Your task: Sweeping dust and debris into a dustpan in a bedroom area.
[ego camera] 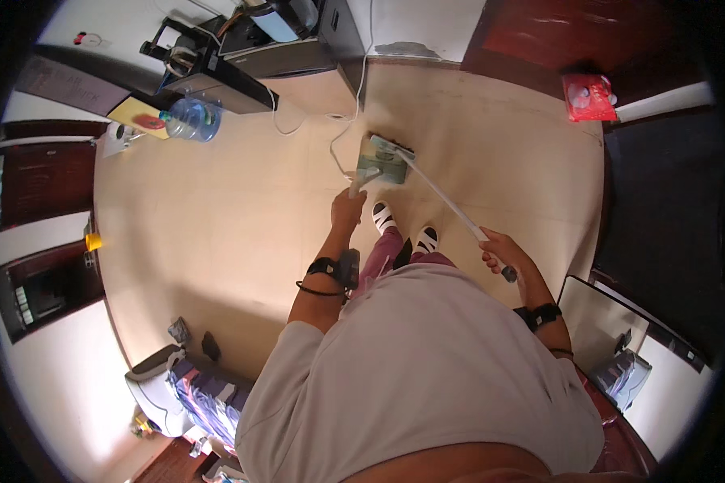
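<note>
My left hand (348, 208) is closed around the upper end of a dustpan's handle, just in front of my feet. The green dustpan (371, 172) rests on the tiled floor. A broom head (393, 147) with dark bristles lies across the far side of the dustpan. From it a pale broom handle (441, 194) slants towards me to the right, where my right hand (500, 249) grips it near its dark end cap. Whether anything lies inside the dustpan cannot be told.
A white cable (362, 84) trails down from the black furniture onto the floor near the dustpan. A large water bottle (194, 119) lies at the upper left. A red package (587, 98) sits by the wall at the upper right. A mirror (604, 320) stands at right.
</note>
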A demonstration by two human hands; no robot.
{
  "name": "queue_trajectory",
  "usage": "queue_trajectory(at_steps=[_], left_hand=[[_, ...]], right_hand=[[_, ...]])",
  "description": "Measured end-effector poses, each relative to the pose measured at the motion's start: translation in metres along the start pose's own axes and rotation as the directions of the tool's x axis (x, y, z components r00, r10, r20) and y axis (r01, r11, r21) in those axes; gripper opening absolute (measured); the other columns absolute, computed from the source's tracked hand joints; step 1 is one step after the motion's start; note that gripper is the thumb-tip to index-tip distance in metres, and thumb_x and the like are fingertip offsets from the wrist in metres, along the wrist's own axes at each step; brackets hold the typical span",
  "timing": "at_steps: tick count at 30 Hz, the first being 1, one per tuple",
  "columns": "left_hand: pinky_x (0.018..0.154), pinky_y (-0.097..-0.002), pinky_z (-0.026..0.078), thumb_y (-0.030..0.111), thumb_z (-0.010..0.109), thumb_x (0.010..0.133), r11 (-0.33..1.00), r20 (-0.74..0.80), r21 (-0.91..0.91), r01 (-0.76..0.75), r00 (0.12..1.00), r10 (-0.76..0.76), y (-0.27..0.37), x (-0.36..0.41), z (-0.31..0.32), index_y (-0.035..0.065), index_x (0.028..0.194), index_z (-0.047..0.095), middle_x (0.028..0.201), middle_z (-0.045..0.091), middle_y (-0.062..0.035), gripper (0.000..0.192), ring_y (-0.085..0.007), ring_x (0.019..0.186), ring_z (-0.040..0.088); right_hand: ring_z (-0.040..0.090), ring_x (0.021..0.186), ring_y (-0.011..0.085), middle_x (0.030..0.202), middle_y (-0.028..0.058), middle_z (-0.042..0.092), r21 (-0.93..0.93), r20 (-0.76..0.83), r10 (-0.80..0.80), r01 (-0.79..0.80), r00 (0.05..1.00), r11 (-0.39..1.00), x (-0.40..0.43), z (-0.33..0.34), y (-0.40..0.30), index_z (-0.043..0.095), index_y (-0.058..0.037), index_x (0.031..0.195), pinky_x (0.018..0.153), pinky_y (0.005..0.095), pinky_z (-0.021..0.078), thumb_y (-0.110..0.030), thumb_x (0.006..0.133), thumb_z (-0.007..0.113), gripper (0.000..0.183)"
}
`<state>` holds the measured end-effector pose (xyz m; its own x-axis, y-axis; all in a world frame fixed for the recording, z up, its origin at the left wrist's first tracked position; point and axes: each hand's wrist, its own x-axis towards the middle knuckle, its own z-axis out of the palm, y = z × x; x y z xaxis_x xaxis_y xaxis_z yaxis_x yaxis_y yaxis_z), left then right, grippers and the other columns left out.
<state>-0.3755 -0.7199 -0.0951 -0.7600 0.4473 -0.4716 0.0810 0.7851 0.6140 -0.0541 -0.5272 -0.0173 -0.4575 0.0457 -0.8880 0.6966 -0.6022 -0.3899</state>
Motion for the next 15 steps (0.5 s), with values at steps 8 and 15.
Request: queue_trajectory(at_steps=[8, 15], left_hand=[[0.039, -0.0311, 0.039, 0.03, 0.061, 0.076, 0.956, -0.048, -0.266, 0.12, 0.989, -0.137, -0.047, -0.072, -0.025, 0.0002, 0.085, 0.063, 0.051, 0.051, -0.0071, 0.031, -0.0155, 0.038, 0.049], [0.036, -0.0292, 0.036, 0.027, 0.062, 0.077, 0.916, -0.037, -0.323, 0.239, 0.964, -0.265, -0.072, -0.132, -0.053, -0.0006, 0.086, 0.063, 0.048, 0.047, -0.0035, 0.029, -0.0122, 0.036, 0.045]], right_hand=[[0.039, 0.047, 0.0057, 0.063, -0.0006, 0.044, 0.151, 0.043, -0.075, 0.067, 0.996, 0.986, -0.015, -0.015, -0.006, 0.021, -0.016, 0.142, 0.039, 0.0196, 0.0334, -0.016, 0.088, 0.053, 0.063], [0.037, 0.047, 0.0043, 0.065, -0.0008, 0.044, 0.155, 0.083, -0.107, 0.093, 0.991, 0.984, -0.024, 0.008, -0.018, 0.021, -0.0136, 0.142, 0.039, 0.0179, 0.0318, -0.017, 0.087, 0.051, 0.062]])
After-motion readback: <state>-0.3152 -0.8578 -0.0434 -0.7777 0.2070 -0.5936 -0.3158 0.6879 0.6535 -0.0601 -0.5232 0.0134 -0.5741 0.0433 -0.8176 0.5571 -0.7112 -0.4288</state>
